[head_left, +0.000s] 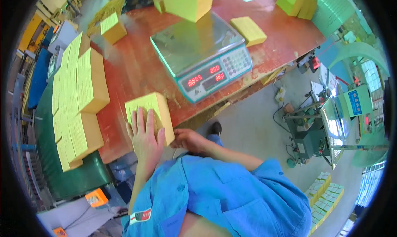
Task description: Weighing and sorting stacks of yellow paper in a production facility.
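A block of stacked yellow paper [164, 113] lies at the front edge of the red table, printed face up. My left hand [144, 131] rests flat on its top, fingers spread and thumb over the near side. Close by the block's right lower corner is my right hand [185, 138], fingers curled together; whatever they hold, if anything, is hidden. Beyond the block stands a counter scale [182, 42] with a steel pan and lit red digits. A large yellow paper stack [188, 3] sits on the pan.
Several yellow paper blocks [89, 82] stand in rows at the table's left, over a green surface [78, 175]. Single blocks lie behind [113, 28] and right of the scale [249, 30]. A machine [310, 125] with cables stands at right, and stacked bundles [326, 197] sit on the floor.
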A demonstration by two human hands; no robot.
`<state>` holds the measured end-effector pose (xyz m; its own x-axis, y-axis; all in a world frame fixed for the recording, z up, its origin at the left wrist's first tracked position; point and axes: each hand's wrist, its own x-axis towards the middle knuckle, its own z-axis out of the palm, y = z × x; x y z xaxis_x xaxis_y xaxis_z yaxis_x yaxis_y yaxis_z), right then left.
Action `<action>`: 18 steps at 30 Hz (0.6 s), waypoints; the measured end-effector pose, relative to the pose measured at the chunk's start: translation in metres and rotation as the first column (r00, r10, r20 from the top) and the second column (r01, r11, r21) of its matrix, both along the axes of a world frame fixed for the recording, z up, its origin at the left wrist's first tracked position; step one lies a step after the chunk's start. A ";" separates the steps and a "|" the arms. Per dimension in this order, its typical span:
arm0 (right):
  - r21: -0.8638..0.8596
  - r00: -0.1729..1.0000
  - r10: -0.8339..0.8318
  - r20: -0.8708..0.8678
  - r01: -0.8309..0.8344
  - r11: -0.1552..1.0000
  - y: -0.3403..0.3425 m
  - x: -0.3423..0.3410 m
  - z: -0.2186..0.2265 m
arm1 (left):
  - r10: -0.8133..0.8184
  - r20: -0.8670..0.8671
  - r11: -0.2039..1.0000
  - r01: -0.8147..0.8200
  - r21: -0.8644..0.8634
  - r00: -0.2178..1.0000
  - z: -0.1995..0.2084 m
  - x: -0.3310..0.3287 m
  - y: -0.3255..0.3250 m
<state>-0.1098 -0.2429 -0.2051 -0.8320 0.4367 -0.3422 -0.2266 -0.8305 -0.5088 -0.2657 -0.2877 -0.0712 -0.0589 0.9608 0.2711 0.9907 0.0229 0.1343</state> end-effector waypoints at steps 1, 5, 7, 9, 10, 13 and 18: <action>0.080 0.997 -0.009 0.082 0.002 0.997 0.000 0.002 0.002 | -0.022 0.026 1.000 0.022 0.022 0.999 0.001 -0.001 0.000; -0.065 0.989 0.017 -0.148 -0.027 0.998 0.002 0.005 0.011 | 0.068 0.037 0.994 -0.064 -0.092 0.997 0.002 0.002 0.008; -0.026 0.998 -0.020 -0.059 0.019 0.999 0.000 0.003 0.019 | 0.016 0.040 1.000 -0.016 0.013 0.999 0.004 0.002 0.004; -0.024 0.998 -0.023 -0.057 0.022 0.999 -0.002 -0.002 0.027 | 0.040 0.048 0.998 -0.043 0.048 0.998 0.005 0.001 -0.002; -0.007 1.000 -0.026 -0.006 0.026 1.000 -0.001 -0.001 0.030 | 0.036 0.030 0.998 -0.037 0.050 0.999 0.004 0.002 -0.001; 0.217 0.990 0.047 0.131 -0.075 0.973 0.004 -0.005 0.043 | 0.105 0.128 0.994 -0.105 -0.006 0.986 0.001 -0.014 0.000; 0.793 0.999 -0.036 0.010 0.014 0.610 0.021 -0.014 0.072 | -0.035 0.974 0.965 -0.247 0.091 0.225 -0.009 -0.079 -0.003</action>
